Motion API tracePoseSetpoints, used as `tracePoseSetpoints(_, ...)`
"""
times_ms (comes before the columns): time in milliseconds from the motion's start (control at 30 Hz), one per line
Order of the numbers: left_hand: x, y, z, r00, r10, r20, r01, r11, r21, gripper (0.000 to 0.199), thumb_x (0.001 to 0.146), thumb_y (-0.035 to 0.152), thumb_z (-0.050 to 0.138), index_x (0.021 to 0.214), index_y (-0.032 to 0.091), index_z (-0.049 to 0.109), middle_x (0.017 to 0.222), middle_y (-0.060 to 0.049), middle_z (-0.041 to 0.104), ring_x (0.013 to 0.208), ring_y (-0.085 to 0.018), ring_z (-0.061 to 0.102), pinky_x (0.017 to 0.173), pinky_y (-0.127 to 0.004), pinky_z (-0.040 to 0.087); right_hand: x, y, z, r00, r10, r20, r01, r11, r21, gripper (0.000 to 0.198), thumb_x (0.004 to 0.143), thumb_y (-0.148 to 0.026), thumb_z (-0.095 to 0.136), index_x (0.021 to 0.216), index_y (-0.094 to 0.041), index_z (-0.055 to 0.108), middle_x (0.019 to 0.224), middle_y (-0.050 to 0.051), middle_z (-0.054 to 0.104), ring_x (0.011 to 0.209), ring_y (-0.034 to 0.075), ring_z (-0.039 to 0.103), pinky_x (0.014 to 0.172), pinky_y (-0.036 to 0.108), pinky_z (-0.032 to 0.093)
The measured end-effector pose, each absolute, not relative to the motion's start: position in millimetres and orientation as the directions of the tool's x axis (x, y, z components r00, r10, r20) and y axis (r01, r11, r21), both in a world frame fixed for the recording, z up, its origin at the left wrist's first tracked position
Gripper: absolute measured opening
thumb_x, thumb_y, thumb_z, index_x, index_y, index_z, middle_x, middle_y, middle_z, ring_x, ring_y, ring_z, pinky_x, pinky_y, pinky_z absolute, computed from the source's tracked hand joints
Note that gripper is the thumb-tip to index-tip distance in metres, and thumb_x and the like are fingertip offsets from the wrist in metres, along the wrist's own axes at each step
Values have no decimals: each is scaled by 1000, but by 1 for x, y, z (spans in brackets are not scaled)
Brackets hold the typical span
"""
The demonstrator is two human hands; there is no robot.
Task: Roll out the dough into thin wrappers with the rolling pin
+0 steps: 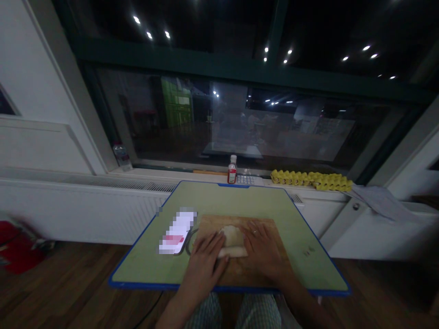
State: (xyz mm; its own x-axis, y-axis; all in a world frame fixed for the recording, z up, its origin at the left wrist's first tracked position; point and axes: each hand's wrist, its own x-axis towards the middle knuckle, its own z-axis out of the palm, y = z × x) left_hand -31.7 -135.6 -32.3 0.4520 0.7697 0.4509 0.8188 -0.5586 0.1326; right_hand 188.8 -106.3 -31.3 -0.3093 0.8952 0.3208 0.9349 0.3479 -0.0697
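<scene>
A pale, rounded piece of dough (232, 235) lies on a wooden board (240, 274). Along its near side runs a pale cylinder (232, 252); whether it is a rolled edge of the dough or a rolling pin, I cannot tell. My left hand (207, 256) is open, fingers stretched out over the left end of the cylinder and the dough's left side. Opposite it, my right hand (262, 246) rests open at the right end, fingers pointing forward along the dough's right side. Both palms hide the cylinder's ends.
The board sits on a green folding table (240, 196) with blue edging. A lit phone (178, 232) leans left of the board, beside a partly hidden dark ring. On the windowsill stand a small red-labelled bottle (232, 170), yellow egg trays (310, 179) and a clear bottle (122, 156).
</scene>
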Motion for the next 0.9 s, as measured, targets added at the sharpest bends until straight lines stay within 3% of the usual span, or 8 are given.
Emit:
tracePoseSetpoints(267,-26,-110,-26,386,814,433,868,-480,129,43,97,39,43,136,24,55,145,-4,53,134,-26,46,110,-50,35,192,-82,-19,-414,875,252,882,454,-126,45,101,-28,27,135,-23,56,140,4,56,139,19,38,121,43,19)
tracePoseSetpoints(433,-25,-95,-22,370,854,365,884,-445,145,44,98,38,41,137,23,54,145,-4,52,136,-26,44,113,-49,33,195,-66,-23,-386,895,223,895,422,-144,44,101,-35,32,137,-23,54,145,6,50,145,24,27,119,50,20)
tracePoseSetpoints(600,-22,-84,-17,335,890,308,903,-397,163,44,99,38,38,137,23,54,146,-4,51,137,-26,43,113,-49,34,192,-52,-24,-354,916,189,912,383,-149,47,101,-37,30,139,-18,52,143,7,52,144,24,29,119,47,20)
tracePoseSetpoints(900,-19,-80,-23,290,857,425,900,-395,182,39,98,35,40,129,22,61,137,-7,60,130,-25,51,110,-47,39,196,-24,-30,-450,860,240,874,480,-77,46,102,-36,31,133,-15,57,137,11,57,137,23,41,119,44,23)
